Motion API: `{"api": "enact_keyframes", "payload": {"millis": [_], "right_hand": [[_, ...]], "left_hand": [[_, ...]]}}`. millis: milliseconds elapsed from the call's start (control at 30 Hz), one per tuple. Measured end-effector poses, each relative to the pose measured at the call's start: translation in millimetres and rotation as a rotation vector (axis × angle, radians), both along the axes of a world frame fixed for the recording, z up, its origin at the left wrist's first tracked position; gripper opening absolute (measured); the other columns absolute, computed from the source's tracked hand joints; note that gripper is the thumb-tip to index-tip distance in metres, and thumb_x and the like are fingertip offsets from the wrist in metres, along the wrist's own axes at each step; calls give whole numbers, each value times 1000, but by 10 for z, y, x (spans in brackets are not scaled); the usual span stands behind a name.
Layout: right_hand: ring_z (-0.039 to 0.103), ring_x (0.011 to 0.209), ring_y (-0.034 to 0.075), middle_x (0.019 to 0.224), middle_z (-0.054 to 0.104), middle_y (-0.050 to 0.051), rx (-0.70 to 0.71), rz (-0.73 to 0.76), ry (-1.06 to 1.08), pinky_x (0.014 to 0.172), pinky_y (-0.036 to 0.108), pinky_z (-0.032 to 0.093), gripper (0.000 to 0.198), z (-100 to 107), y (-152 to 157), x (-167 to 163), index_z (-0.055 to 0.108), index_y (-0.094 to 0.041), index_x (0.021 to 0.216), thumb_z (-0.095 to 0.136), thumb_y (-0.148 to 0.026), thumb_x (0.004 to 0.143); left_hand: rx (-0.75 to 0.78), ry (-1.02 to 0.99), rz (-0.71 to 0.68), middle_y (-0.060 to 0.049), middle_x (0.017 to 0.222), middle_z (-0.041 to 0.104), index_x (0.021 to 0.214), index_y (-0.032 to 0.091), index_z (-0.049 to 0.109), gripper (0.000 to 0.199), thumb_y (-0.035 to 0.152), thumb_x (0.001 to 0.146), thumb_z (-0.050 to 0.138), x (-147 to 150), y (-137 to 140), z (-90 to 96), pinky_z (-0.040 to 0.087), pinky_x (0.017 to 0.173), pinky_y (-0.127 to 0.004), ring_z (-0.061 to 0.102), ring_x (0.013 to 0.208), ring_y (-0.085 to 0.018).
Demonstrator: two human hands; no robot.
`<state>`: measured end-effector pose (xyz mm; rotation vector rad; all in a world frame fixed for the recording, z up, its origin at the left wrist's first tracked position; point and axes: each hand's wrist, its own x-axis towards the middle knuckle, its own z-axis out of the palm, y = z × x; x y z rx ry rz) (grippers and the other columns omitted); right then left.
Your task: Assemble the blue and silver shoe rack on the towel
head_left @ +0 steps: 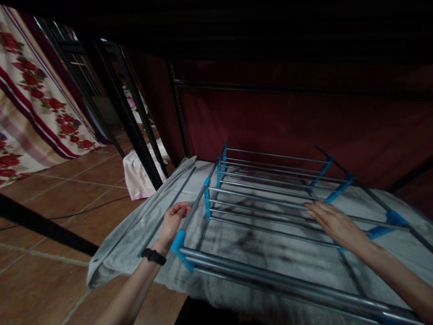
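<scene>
A grey metal rack with blue plastic joints (257, 197) lies under the open right hand (329, 218); the curled left hand (173, 221) is by its side, grip unclear.

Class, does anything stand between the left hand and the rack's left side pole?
Nothing visible does: the left hand is right beside the side pole, though whether they touch is unclear.
</scene>
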<state>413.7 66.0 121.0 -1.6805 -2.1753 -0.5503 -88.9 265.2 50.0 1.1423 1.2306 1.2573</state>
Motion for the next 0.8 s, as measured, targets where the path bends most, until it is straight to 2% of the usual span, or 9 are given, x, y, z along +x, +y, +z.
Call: {"api": "enact_keyframes", "payload": {"millis": [167, 300, 600, 800], "right_hand": [[71, 100, 23, 107, 73, 10, -14, -16, 4, 87, 35, 58, 42, -13, 12, -23, 68, -22, 121, 35, -43, 106], [71, 100, 24, 107, 73, 10, -50, -37, 21, 87, 35, 59, 43, -23, 14, -31, 68, -23, 122, 35, -44, 105], [70, 104, 24, 112, 73, 9, -82, -43, 32, 89, 34, 58, 44, -69, 25, 23, 66, -24, 131, 36, -44, 105], [71, 105, 24, 114, 74, 8, -105, -47, 78, 88, 33, 59, 45, -110, 20, 38, 66, -26, 132, 37, -46, 105]], "left_hand": [[-23, -22, -30, -5, 74, 72, 85, 15, 73, 53, 53, 50, 84, 62, -38, 138, 45, 64, -27, 61, 67, -16], [-24, -45, -60, -3, 74, 72, 87, 15, 73, 49, 49, 53, 85, 101, -82, 337, 45, 62, -26, 61, 65, -15], [-19, -107, -157, -4, 83, 73, 95, 15, 75, 48, 43, 58, 87, 207, -192, 755, 46, 66, -23, 63, 73, -14], [-19, -103, -169, -5, 85, 74, 94, 15, 76, 45, 41, 60, 88, 232, -275, 876, 47, 66, -23, 63, 75, -14]]}}
